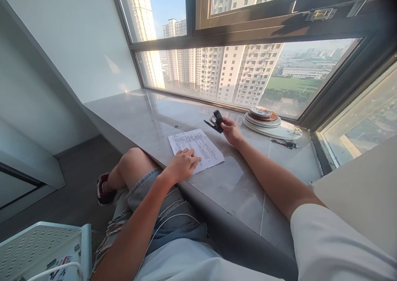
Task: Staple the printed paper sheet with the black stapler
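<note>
A printed sheet of white paper [207,148] lies flat on the grey tiled sill. My left hand [182,164] rests on its near edge, fingers loosely spread and slightly bent, touching the page without gripping it. Beyond the paper's far right corner, my right hand [231,130] is closed around a black hole punch [218,117] with metal parts showing between its handle and base. The punch is held just above the sill, apart from the sheet. Part of it is hidden by my fingers.
Stacked plates [263,122] stand by the window at the right, with keys [287,144] in front. A small dark piece [176,126] lies left of the paper. The sill [124,111] drops off beside my legs. A white perforated rack [43,248] stands lower left.
</note>
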A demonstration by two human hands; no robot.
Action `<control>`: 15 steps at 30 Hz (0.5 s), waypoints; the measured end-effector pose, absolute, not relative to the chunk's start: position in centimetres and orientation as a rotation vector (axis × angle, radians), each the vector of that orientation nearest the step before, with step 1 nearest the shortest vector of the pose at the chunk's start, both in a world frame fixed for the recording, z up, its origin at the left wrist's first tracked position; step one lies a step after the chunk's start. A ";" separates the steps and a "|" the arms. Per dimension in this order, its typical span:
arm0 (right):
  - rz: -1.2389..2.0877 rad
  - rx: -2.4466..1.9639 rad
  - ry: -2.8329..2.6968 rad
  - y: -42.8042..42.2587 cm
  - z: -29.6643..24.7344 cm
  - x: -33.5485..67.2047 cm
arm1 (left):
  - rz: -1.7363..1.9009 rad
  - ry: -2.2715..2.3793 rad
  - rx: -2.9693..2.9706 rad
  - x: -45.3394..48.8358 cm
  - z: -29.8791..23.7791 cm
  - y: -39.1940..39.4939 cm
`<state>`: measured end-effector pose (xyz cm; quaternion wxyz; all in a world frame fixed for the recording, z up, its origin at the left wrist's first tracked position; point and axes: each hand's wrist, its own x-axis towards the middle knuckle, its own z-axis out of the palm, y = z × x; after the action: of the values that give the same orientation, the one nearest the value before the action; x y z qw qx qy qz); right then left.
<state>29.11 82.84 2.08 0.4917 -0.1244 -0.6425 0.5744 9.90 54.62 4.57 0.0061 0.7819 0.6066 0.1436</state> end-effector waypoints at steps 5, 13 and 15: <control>1.429 -0.271 -1.523 82.8 2.0 29.2 | 0.329 1.873 2.381 9.3 4.9 54.6; 1.355 -0.399 -1.642 83.4 1.8 29.5 | 0.354 2.154 2.242 9.0 4.5 55.1; 1.312 -0.460 -1.722 83.8 1.8 29.9 | 0.316 2.214 2.163 8.7 3.9 55.4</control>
<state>29.93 83.75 1.75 0.4475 -0.1858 -0.6958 0.5302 8.70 55.45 3.86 0.0152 0.6952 0.7114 0.1015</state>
